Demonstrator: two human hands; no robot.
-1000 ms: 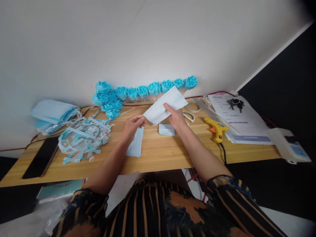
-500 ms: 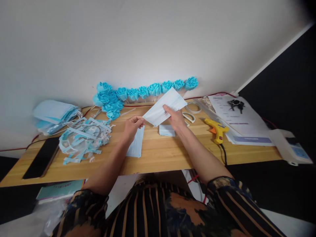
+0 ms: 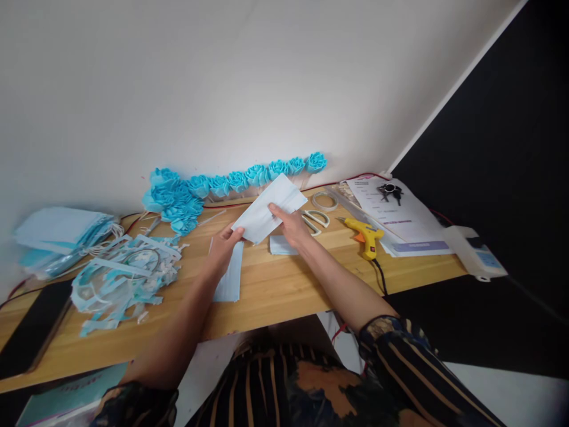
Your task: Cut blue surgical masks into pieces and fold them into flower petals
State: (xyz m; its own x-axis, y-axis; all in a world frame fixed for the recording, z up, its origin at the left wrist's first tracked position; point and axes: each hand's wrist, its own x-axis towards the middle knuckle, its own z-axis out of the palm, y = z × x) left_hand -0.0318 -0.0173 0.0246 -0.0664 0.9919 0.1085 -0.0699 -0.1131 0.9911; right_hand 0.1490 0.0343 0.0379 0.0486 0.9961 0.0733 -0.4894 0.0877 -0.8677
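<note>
A light blue rectangular mask sheet is held tilted above the wooden table. My left hand pinches its lower left corner between thumb and fingers. From the right side, my right hand grips it, thumb on top and the fingers hidden beneath. Under my left hand lies another blue mask sheet, partly covered by it. A smaller blue piece rests below the held sheet, close to my right hand. Just right of that hand are the pale handles of scissors.
Blue fabric flowers line the wall. To the left are a stack of masks, a heap of cut strips and a phone. Rightward lie a tape roll, a yellow glue gun, papers, keys and a white bottle.
My left hand has shifted its pinch further onto the sheet's corner, thumb now on top. The whole view has turned, so the table's things appear further left.
</note>
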